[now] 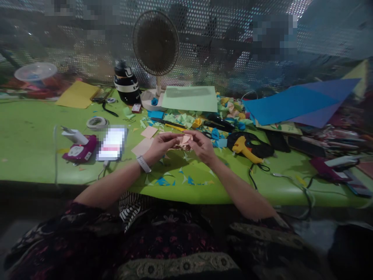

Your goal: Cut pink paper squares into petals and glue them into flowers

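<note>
Between both hands, over the green table (pixel 163 189), is a small piece of peach paper (pixel 185 139) that looks folded or curled. My left hand (pixel 163 144), with a pale band at the wrist, pinches its left side. On its right side, the fingers of my right hand (pixel 201 147) are closed around the paper. Flat peach paper squares (pixel 149 132) lie just beyond and beside my left hand. Small blue and green paper scraps (pixel 190 180) are scattered on the table below the hands. A cutter with a yellow handle (pixel 175 126) lies beyond them.
To the left are a lit phone (pixel 112 143), a purple power adapter (pixel 80 149) and a tape roll (pixel 97 123). A fan (pixel 155 42) and black bottle (pixel 127 85) stand at the back. On the right lie a yellow glue gun (pixel 246 149), cables and blue sheets (pixel 291 105).
</note>
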Motion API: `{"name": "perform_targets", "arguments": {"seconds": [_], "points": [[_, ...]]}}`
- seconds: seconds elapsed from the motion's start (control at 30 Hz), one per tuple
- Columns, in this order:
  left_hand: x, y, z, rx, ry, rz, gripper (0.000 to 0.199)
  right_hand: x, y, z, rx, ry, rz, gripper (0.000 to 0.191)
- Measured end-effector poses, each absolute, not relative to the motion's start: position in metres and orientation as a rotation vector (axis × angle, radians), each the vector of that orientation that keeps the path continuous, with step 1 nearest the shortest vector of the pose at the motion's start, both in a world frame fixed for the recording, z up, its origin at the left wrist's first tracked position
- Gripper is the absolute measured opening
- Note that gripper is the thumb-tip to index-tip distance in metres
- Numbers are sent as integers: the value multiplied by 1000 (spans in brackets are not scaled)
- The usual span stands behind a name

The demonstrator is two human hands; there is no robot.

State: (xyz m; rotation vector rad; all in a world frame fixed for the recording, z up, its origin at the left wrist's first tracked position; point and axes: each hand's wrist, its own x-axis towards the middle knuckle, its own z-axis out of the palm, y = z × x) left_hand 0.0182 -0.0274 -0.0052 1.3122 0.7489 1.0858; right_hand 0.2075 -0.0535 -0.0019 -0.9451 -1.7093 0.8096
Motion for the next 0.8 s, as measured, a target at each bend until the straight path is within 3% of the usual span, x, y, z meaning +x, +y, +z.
{"name": "perform_targets", "arguments": {"seconds": [0.2, 0.33, 0.8], "points": [[18, -24, -13, 1414, 719, 1183, 32, 206, -51, -2, -1064, -1753, 386, 41], [20, -24, -12, 1417, 672, 1210, 50, 207, -50, -1, -1026, -1871, 110, 25], [21, -30, -6, 1293, 652, 1024, 39, 209, -49, 0, -954, -1885, 73, 18]]}}
